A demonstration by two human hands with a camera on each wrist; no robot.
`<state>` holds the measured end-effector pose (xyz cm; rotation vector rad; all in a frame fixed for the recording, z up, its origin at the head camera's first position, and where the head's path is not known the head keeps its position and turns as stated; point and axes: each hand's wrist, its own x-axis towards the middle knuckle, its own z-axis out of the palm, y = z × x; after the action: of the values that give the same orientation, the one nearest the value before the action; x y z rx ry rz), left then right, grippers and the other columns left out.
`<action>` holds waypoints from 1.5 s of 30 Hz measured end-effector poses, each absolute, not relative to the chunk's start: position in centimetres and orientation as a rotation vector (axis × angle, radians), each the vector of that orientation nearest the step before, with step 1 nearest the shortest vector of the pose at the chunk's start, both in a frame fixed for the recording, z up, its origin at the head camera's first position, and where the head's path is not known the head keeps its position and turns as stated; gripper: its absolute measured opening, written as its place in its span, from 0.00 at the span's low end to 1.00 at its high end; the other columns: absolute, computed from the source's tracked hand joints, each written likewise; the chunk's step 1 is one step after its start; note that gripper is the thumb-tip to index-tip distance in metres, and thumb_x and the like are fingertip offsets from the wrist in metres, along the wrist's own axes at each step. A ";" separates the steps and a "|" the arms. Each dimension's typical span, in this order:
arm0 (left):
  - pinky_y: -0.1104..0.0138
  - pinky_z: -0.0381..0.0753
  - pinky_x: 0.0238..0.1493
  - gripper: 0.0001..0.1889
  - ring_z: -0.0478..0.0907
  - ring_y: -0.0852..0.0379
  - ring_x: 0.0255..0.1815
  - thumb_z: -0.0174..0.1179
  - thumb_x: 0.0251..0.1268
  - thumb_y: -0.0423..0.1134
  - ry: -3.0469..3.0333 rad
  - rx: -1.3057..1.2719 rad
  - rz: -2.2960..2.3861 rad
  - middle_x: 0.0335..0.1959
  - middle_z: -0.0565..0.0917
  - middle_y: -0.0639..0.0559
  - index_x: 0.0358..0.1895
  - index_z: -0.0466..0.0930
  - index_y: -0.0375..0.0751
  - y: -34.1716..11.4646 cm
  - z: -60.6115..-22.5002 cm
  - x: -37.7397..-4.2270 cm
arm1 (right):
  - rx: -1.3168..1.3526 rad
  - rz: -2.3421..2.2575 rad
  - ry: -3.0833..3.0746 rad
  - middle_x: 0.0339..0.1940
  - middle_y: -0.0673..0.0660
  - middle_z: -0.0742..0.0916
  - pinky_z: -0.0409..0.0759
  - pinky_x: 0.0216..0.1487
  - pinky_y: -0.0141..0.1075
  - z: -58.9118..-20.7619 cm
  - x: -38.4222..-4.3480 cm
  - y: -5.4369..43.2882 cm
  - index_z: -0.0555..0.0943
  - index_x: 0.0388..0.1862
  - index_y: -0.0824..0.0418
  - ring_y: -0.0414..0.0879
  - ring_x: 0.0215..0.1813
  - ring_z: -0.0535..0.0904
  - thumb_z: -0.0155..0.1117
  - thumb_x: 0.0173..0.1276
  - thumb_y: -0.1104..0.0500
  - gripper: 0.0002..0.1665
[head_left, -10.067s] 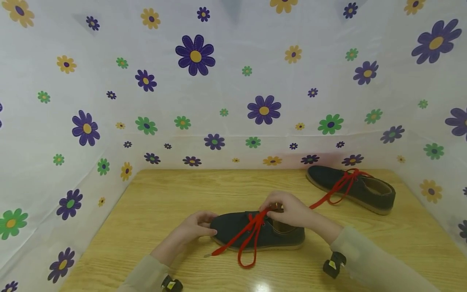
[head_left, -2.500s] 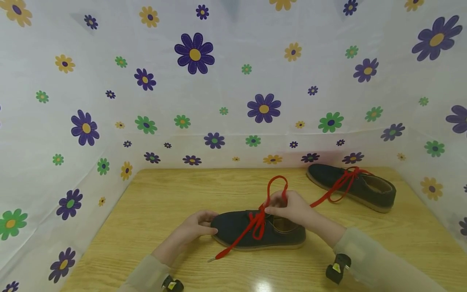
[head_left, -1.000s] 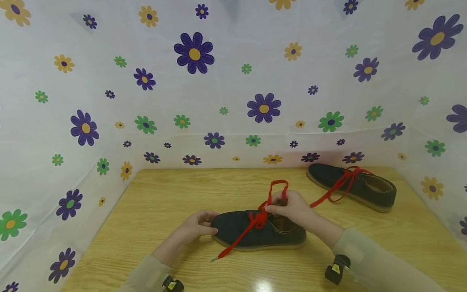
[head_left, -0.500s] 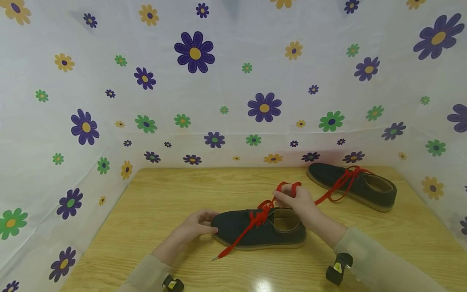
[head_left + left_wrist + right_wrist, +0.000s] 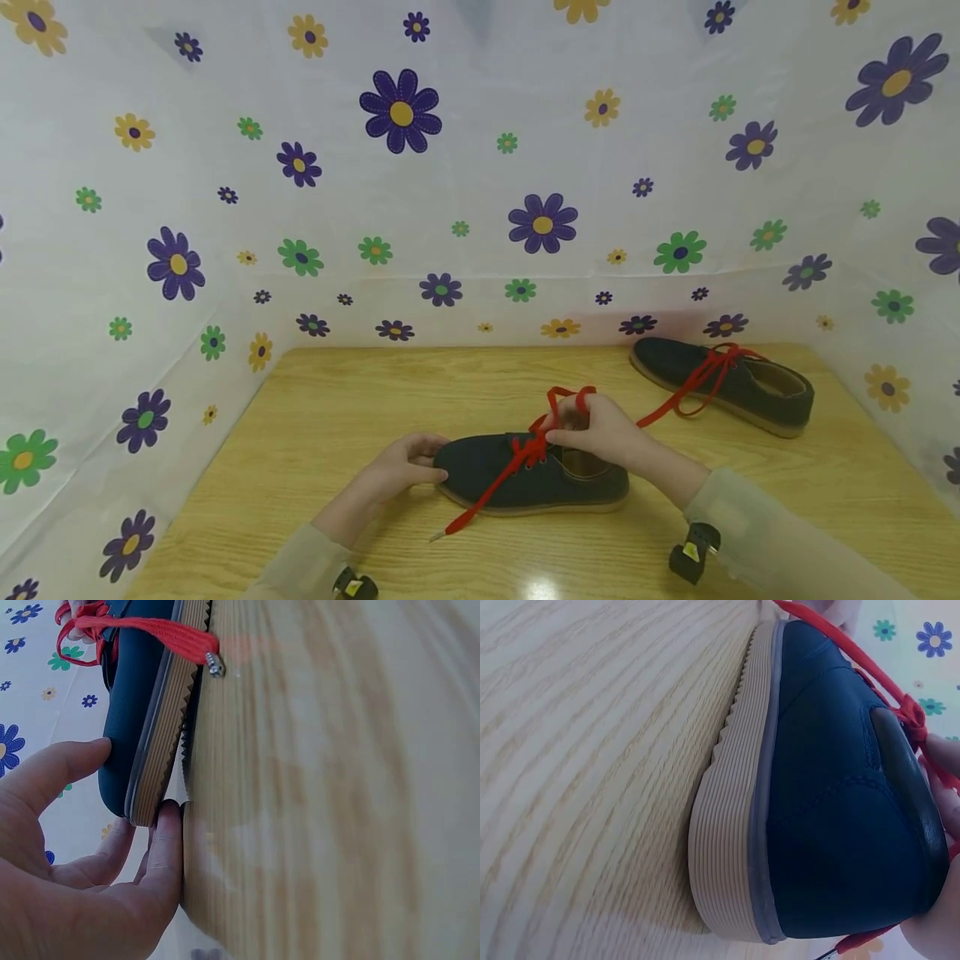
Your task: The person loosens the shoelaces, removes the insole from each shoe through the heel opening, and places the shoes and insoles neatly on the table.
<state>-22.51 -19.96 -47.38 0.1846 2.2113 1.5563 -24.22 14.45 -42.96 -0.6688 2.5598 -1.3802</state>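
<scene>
A dark navy shoe (image 5: 480, 467) with a tan sole lies on the table, toe to the left. My left hand (image 5: 397, 471) grips its toe; in the left wrist view the thumb presses the upper while fingers (image 5: 166, 855) reach under the sole. My right hand (image 5: 603, 429) pinches the red shoelace (image 5: 531, 450) above the shoe's opening, and a small loop of it rises over the fingers. The lace's other end, metal-tipped (image 5: 214, 666), hangs down the near side onto the table. In the right wrist view a bunched knot (image 5: 913, 716) sits beside the fingertips.
A matching shoe (image 5: 682, 362) with a red lace tied in a bow (image 5: 720, 358) stands at the back right of the wooden table (image 5: 360, 383). A white flower-printed sheet (image 5: 480, 167) encloses the back and sides.
The lace loop that hung over the shoe's near side is gone, drawn up by my right hand. That hand lifted right half a second ago, then came back toward the knot. The left stayed put.
</scene>
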 end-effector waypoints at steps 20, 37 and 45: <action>0.50 0.77 0.66 0.32 0.80 0.48 0.61 0.68 0.68 0.32 2.217 0.164 1.566 0.69 0.76 0.32 0.73 0.70 0.28 -20.0 -47.3 -22.2 | -0.179 -1.837 2.324 0.34 0.45 0.89 0.85 0.46 0.31 -43.4 -24.5 15.0 0.86 0.50 0.72 0.39 0.39 0.84 0.67 0.79 0.59 0.14; 0.56 0.79 0.63 0.31 0.81 0.50 0.59 0.68 0.68 0.32 2.203 0.205 1.580 0.67 0.78 0.32 0.72 0.70 0.27 -20.0 -47.3 -22.3 | 0.070 -2.244 1.944 0.31 0.45 0.86 0.84 0.41 0.24 -43.0 -24.4 15.5 0.81 0.45 0.64 0.34 0.33 0.81 0.62 0.82 0.61 0.06; 0.57 0.79 0.63 0.32 0.81 0.51 0.58 0.68 0.68 0.32 2.178 0.207 1.584 0.66 0.78 0.33 0.72 0.70 0.27 -20.0 -47.2 -22.4 | -0.150 -1.993 2.231 0.29 0.44 0.86 0.83 0.44 0.29 -42.1 -23.3 15.5 0.86 0.46 0.67 0.38 0.36 0.81 0.68 0.78 0.60 0.09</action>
<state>-22.35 -20.01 -47.21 0.2071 2.1783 1.5844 -23.29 15.54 -42.12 -0.1499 2.2309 -1.9929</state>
